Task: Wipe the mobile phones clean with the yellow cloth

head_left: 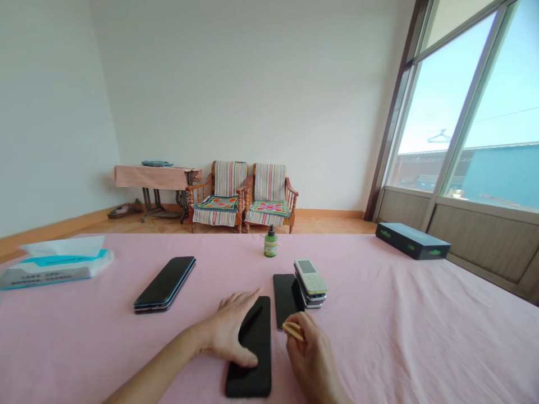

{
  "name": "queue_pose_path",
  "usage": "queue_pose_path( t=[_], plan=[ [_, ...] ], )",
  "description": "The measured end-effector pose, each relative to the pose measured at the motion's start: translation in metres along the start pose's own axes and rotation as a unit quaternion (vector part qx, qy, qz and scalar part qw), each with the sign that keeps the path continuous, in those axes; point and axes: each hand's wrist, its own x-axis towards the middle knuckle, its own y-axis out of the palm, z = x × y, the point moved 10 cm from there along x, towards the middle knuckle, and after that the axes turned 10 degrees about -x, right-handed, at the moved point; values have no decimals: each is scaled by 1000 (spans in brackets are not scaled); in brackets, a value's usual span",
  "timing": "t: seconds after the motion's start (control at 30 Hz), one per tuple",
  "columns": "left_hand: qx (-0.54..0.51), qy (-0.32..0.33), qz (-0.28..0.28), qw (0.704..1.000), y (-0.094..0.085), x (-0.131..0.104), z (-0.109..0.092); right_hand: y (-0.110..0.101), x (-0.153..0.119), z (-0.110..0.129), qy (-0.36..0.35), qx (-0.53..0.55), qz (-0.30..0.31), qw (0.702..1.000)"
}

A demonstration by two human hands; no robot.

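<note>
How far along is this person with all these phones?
The stack at left sits squared up, perhaps done. In hand: a black phone under the left hand, while the right hand pinches something yellowish. The keypad-topped stack and dark phone beside it may be left; nothing confirms which.

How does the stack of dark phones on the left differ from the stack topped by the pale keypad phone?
The left stack of flat black phones is wider and lower; the stack topped by a white keypad phone is narrower and taller. The left stack's top is dark glass, the other's shows buttons. Both rest on pink cloth.
</note>
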Motion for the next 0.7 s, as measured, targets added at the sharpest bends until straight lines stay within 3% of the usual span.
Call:
queue_pose_path(
  t=[0.1,0.23,0.33,0.5,0.7],
  plan=[
    [-15,-14,-47,999,-13,-7,10,0,-1,1,1,-6,7,1000],
    [-57,-4,-47,997,-20,-21,17,-1,-1,2,-3,-9,4,1000],
    [-75,19,-14,997,-14,-30,12,-3,-3,-3,18,1,-7,1000],
    [-42,31,68,996,12,-41,3,3,-3,-10,48,52,10,997],
    [-13,5,24,1000,12,-42,7,3,36,21,15,23,24,999]
  ],
)
